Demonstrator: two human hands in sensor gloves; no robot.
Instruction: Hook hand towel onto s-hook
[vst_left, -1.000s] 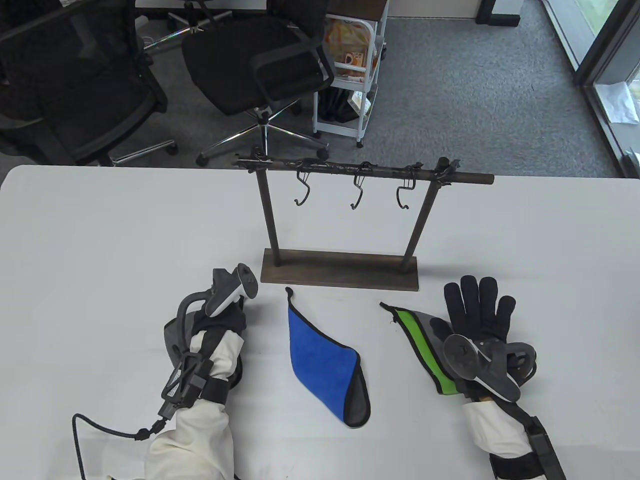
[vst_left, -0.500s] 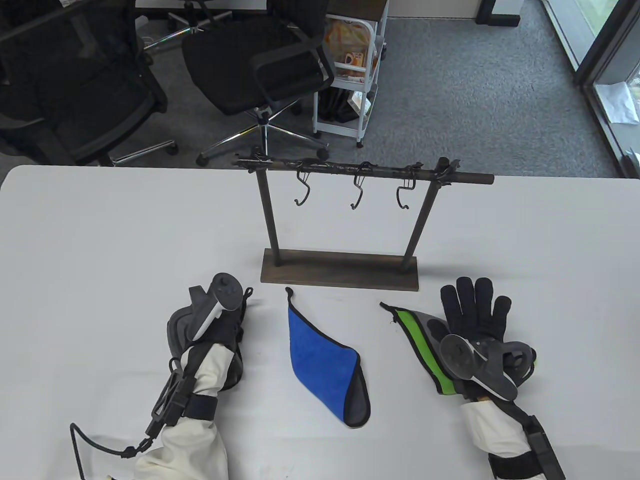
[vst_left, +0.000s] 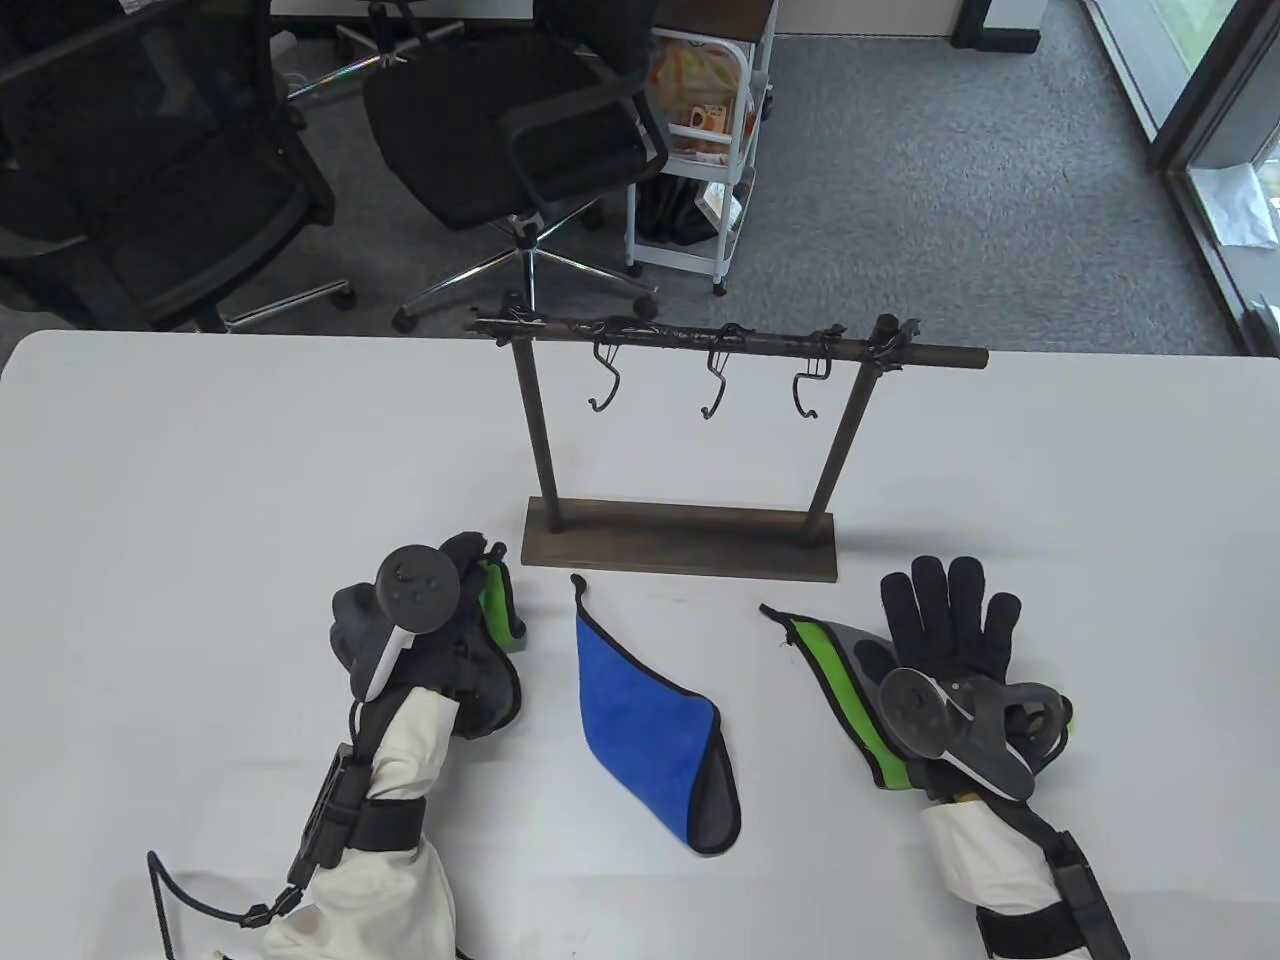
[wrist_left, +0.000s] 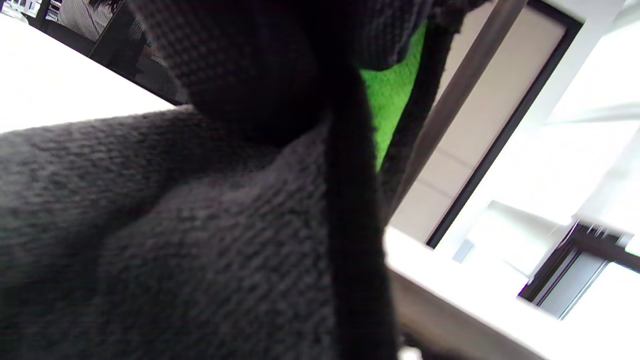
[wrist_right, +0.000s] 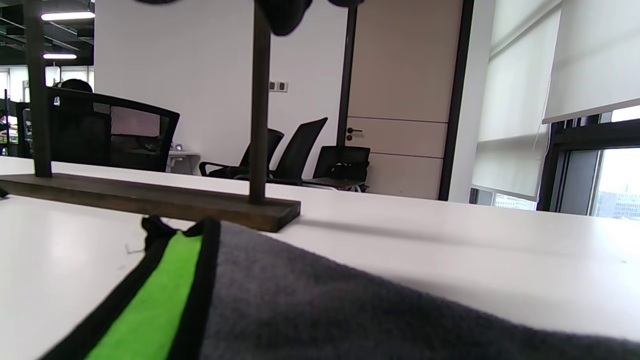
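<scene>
A dark rack (vst_left: 680, 540) stands mid-table with three S-hooks (vst_left: 714, 388) on its bar. My left hand (vst_left: 478, 585) grips a green-and-grey hand towel (vst_left: 497, 603), bunched under the palm just left of the rack base. In the left wrist view the towel's grey side (wrist_left: 175, 240) fills the frame, with a green patch (wrist_left: 390, 95) showing. My right hand (vst_left: 945, 620) rests flat with fingers spread on a second green-and-grey towel (vst_left: 840, 680). That towel (wrist_right: 300, 310) also shows in the right wrist view. A blue towel (vst_left: 640, 710) lies between the hands.
Office chairs (vst_left: 520, 130) and a white trolley (vst_left: 700, 150) stand beyond the table's far edge. The rack's right post (wrist_right: 259, 110) rises close ahead in the right wrist view.
My left hand has rolled over and gathered its towel, so the green side now shows by the fingers. My right hand has shifted slightly left and stays flat.
</scene>
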